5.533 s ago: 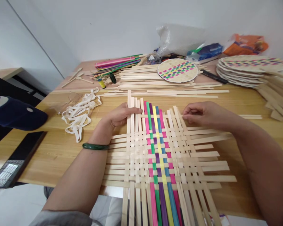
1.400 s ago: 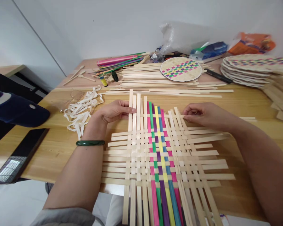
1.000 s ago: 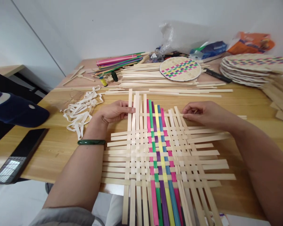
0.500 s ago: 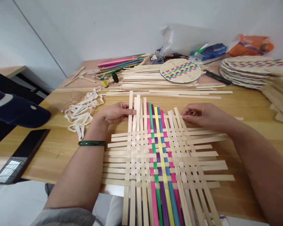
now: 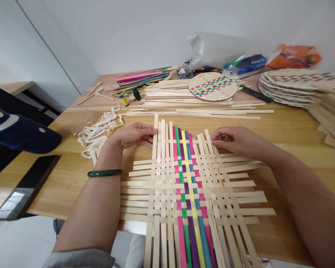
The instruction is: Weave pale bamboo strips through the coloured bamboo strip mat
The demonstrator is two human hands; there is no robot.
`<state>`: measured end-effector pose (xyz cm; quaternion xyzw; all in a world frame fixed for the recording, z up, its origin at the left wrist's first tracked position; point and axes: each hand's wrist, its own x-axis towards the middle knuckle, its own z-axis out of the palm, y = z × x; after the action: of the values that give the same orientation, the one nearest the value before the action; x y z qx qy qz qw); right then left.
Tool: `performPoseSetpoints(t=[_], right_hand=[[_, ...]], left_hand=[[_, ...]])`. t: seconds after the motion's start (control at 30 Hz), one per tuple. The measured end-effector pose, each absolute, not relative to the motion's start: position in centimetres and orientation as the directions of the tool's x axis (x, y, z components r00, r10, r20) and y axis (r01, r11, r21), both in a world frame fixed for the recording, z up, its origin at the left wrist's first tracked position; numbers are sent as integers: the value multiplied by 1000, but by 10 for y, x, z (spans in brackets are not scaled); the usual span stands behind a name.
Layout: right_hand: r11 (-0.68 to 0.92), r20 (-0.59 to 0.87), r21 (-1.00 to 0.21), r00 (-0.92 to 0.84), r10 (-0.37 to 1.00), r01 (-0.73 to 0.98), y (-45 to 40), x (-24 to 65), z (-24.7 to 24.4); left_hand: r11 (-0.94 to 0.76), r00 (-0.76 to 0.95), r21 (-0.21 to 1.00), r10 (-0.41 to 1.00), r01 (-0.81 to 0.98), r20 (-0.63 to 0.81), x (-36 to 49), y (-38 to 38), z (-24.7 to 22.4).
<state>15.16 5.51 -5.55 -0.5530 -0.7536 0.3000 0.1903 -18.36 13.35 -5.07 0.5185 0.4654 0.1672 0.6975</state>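
Pinching a horizontal bamboo strip (image 5: 184,141) at the far edge of the woven mat (image 5: 192,186) on the table (image 5: 290,126), right hand (image 5: 234,140) fingers are closed on it; left hand (image 5: 134,134) grips its other end w/ the leftmost upright, so the weave is kept tight.

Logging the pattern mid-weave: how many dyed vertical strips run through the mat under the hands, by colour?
Pink dyed bamboo strips: 2
Green dyed bamboo strip: 1
Purple dyed bamboo strip: 1
Yellow dyed bamboo strip: 1
Blue dyed bamboo strip: 1
Total: 6 dyed strips in the woven bamboo mat
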Motion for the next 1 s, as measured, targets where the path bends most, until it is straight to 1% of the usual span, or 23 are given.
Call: performPoseSetpoints(t=[0.13, 0.3, 0.43, 0.57, 0.67, 0.77, 0.87, 1.0], right_hand=[[204, -56, -663, -319, 946, 720, 55, 152, -55], [227, -24, -670, -326, 945, 707, 54, 152, -55], [245, 7, -665, -322, 947, 706, 54, 147, -56], [233, 13, -679, -306, 952, 696, 54, 142, -58], [178, -41, -683, -280, 959, 709, 55, 150, -56], [145, -106, -624, -267, 958, 768, 56, 164, -52], [178, -91, -580, -280, 956, 795, 58, 172, -50], [206, -36, -606, -286, 958, 768, 57, 161, -50]], left_hand=[[364, 545, 894, 709, 259, -447, -193, 136, -47], [251, 601, 926, 706, 283, -375, -191, 134, -47], [189, 562, 929, 752, 317, -345, -191, 135, -49], [212, 530, 925, 769, 316, -357, -194, 138, -54], [210, 523, 929, 778, 306, -348, -194, 139, -56], [236, 508, 926, 783, 294, -360, -191, 138, -55], [280, 481, 930, 798, 238, -363, -186, 135, -52], [264, 481, 940, 809, 218, -339, -183, 133, -51]])
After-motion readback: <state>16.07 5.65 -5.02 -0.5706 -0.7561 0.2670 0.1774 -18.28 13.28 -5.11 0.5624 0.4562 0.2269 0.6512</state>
